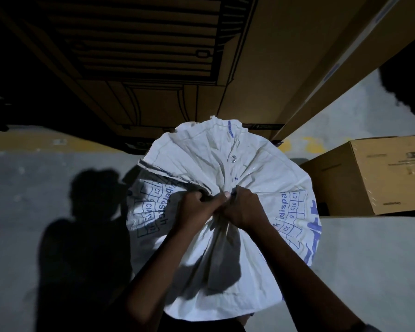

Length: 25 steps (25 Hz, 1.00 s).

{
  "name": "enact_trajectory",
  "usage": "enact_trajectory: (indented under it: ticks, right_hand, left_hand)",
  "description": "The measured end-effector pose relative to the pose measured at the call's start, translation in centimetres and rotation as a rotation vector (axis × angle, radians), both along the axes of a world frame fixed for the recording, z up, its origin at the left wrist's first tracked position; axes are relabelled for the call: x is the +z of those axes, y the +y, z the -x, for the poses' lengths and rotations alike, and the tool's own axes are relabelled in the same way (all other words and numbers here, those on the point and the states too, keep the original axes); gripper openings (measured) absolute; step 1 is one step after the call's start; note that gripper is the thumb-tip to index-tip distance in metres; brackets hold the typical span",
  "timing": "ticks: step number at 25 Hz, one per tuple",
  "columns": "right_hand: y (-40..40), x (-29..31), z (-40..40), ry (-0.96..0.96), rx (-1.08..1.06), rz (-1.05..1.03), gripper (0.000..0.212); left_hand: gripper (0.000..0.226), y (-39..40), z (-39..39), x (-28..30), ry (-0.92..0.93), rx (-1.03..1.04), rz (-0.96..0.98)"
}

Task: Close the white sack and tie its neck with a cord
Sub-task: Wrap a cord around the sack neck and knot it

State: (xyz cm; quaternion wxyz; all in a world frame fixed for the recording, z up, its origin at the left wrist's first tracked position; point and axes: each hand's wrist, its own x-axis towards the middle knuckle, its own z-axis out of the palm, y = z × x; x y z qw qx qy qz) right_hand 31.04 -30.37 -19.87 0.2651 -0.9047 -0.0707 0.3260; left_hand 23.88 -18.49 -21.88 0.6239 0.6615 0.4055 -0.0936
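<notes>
A white woven sack (256, 264) with blue print stands on the floor right below me. Its top cloth is gathered into a bunched neck (219, 188) at the centre. My left hand (197, 208) grips the gathered cloth from the left. My right hand (243, 207) grips it from the right, close against the left hand. The loose mouth of the sack fans out beyond my hands, with a metal eyelet (232, 158) showing on it. No cord shows anywhere in view.
Tall cardboard cartons (177, 68) stand just behind the sack, another leaning at the right (340, 68). A smaller brown box (379, 173) sits on the floor to the right. Grey concrete floor (34, 188) spreads to the left, with my shadow on it.
</notes>
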Motion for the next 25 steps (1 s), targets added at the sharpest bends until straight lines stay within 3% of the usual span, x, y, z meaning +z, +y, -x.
enact_trajectory:
  ticks: [5,7,9,13,15,17,19,21,25]
  right_hand:
    - [0.3,-2.3,0.9,-0.005,-0.115,-0.072,0.072]
    - [0.1,-2.4,1.4,0.02,-0.205,-0.122,0.058]
    - [-0.5,-2.9,1.6,0.023,-0.201,-0.137,0.053]
    - [-1.8,-3.4,0.9,0.012,-0.229,-0.127,0.031]
    - [-2.0,-2.5,0.2,0.08,-0.242,-0.149,0.032]
    - [-2.1,-1.2,-0.2,0.159,-0.288,-0.176,0.043]
    - [-2.1,-0.2,-0.4,0.197,-0.314,-0.187,0.04]
    - [-2.2,0.9,-0.4,0.185,-0.336,-0.18,0.034]
    - [-1.9,3.6,0.3,0.12,-0.338,-0.177,0.029]
  left_hand:
    - [0.043,-1.0,-1.8,-0.7,0.021,0.177,0.005]
    - [0.044,-1.3,-1.2,-0.8,-0.018,0.151,-0.124]
    - [0.017,-1.9,-0.7,0.1,-0.103,0.097,-0.154]
    - [0.02,-2.3,0.5,1.9,-0.175,-0.055,-0.165]
    - [0.022,-2.2,1.7,1.8,-0.195,-0.179,-0.199]
    - [0.06,-2.5,2.7,1.8,-0.161,-0.391,-0.226]
    - [0.096,-3.3,2.9,1.7,-0.102,-0.595,-0.439]
    - [0.099,-4.2,2.4,1.8,-0.027,-0.656,-0.665]
    - [0.085,-4.6,2.1,3.1,0.037,-0.581,-0.693]
